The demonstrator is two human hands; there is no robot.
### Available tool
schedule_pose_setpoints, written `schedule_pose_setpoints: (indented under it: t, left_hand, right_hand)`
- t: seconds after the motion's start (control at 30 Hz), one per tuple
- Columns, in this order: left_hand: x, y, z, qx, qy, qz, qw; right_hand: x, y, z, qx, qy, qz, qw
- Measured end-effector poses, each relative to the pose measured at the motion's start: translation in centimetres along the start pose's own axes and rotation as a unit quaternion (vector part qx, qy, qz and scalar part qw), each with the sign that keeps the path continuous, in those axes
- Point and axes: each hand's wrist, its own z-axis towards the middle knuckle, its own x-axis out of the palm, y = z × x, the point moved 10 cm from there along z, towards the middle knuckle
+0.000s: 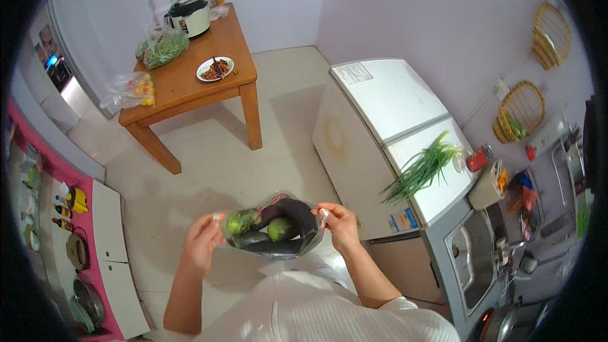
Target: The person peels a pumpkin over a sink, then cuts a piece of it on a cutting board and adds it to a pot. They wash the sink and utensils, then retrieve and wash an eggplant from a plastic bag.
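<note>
My left hand pinches one side of the rim of a clear plastic bag. My right hand grips the rim on the opposite side, so the bag's mouth is spread and faces up. Inside lie dark purple eggplants, a round green vegetable and another green one at the left. Dark green, longish vegetables rest along the near side; their exact kind is unclear. The bag hangs in front of my body above the tiled floor, and its underside is hidden.
Green onions lie on a white chest freezer at right, beside a sink. Ahead stands a wooden table bearing a plate of food, bagged greens and an electric cooker. A pink-edged cabinet is at left.
</note>
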Motion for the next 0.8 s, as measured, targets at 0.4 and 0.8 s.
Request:
schedule_pose_setpoints:
  t: [0.4,0.8]
  left_hand:
    - [7.4,-5.8,19.7,-0.046,-0.01,0.05,0.998]
    - [8.4,-11.6,42.8,-0.001,0.174,-0.053,0.983]
  right_hand:
    - [-2.4,8.1,18.6,-0.028,-0.028,0.053,0.998]
    - [1.5,18.7,37.5,-0.156,-0.16,-0.045,0.974]
